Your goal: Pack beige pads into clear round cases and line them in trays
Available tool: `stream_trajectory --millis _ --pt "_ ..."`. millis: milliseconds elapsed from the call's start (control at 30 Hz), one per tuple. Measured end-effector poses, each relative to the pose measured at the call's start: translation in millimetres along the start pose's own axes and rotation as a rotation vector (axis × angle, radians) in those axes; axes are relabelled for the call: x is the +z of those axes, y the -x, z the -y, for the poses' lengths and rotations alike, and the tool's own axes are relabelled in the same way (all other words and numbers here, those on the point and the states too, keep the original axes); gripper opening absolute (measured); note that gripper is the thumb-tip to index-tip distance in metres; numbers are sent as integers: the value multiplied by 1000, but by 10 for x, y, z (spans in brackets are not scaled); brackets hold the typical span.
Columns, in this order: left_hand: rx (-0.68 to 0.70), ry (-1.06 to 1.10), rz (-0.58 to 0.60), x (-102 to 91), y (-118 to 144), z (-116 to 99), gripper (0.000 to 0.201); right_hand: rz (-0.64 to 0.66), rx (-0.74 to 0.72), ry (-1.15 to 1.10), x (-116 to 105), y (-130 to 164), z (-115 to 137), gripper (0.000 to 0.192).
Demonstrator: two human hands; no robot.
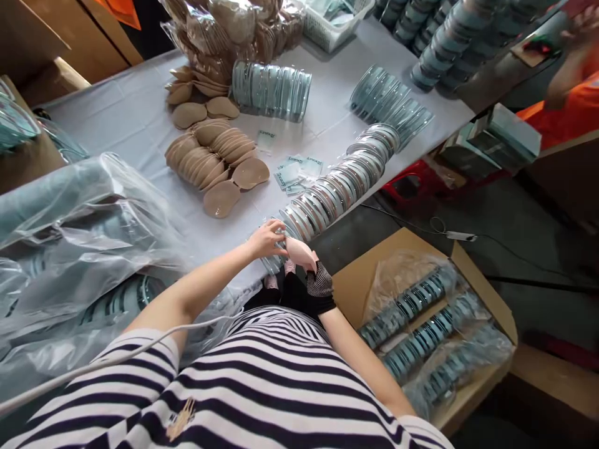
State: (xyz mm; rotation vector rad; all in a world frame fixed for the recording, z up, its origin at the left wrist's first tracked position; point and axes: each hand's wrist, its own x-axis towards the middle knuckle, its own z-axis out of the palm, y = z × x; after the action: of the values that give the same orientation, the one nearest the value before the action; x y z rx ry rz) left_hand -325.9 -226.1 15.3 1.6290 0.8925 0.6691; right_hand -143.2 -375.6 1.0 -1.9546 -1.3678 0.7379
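My left hand (267,239) is bare and grips the near end of a long slanted row of round clear-lidded cases (337,184) at the table's front edge. My right hand (306,274), in a black fingerless mesh glove, presses against the same end of the row from the near side. Tan oval puffs (213,163) lie fanned in stacks left of the row. Small teal printed slips (294,171) lie between the puffs and the cases.
Two more rows of cases (274,89) (390,100) lie farther back. Clear bags of tan puffs (224,28) and a white basket (327,28) stand at the rear. A large plastic bag (70,249) is at my left. A cardboard box (425,324) with bagged cases sits on the floor right.
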Motion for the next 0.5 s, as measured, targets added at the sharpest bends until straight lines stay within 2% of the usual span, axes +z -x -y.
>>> stream_trajectory --millis 67,133,233,300,400,500 --pt "-5 41 3 16 0 -10 38 -4 21 87 -46 84 -12 53" --pt "-48 111 20 29 -1 -22 38 67 15 152 -29 43 25 53" --pt "-131 211 16 28 -8 -48 38 222 -23 195 56 -209 121 50" --pt "-189 265 -2 15 -15 -70 40 278 -60 197 67 -380 162 48" --pt "-231 285 -14 0 -14 -96 41 341 -137 179 -38 -459 141 39" --pt "-236 332 -3 15 6 -95 39 347 -105 288 -164 -354 68 30"
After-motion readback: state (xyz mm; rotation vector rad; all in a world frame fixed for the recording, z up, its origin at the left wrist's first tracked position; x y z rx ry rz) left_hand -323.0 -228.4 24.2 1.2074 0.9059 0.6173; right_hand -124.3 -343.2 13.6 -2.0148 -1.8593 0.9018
